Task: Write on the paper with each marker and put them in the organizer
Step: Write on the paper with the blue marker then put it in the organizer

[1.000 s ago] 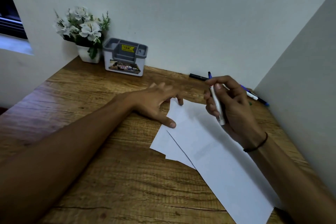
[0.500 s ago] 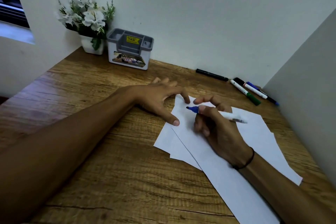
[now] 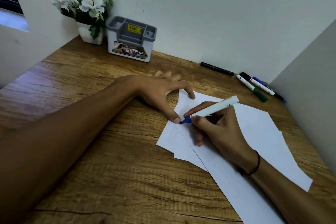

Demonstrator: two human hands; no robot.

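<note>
My right hand [image 3: 218, 131] grips a white marker with a blue tip [image 3: 214, 109], and the tip touches the top sheet of white paper [image 3: 258, 138] near its left edge. My left hand [image 3: 160, 92] lies spread on the desk, thumb and forefinger pressing the paper's upper left corner. The grey and white organizer [image 3: 131, 42] stands at the back by the wall. More markers lie at the back right: a black one [image 3: 217, 68], a green-capped one [image 3: 251, 88], a black-capped one [image 3: 258, 83] and a blue one [image 3: 272, 91].
A white pot of white flowers [image 3: 85, 9] stands left of the organizer. A grey side panel [image 3: 309, 82] walls off the right of the wooden desk [image 3: 91, 151]. A second sheet [image 3: 172, 142] sticks out under the top one.
My right hand lowered from chest height to the paper, turned the marker tip-down, and brought its blue tip onto the sheet by my left thumb. The left hand stayed put.
</note>
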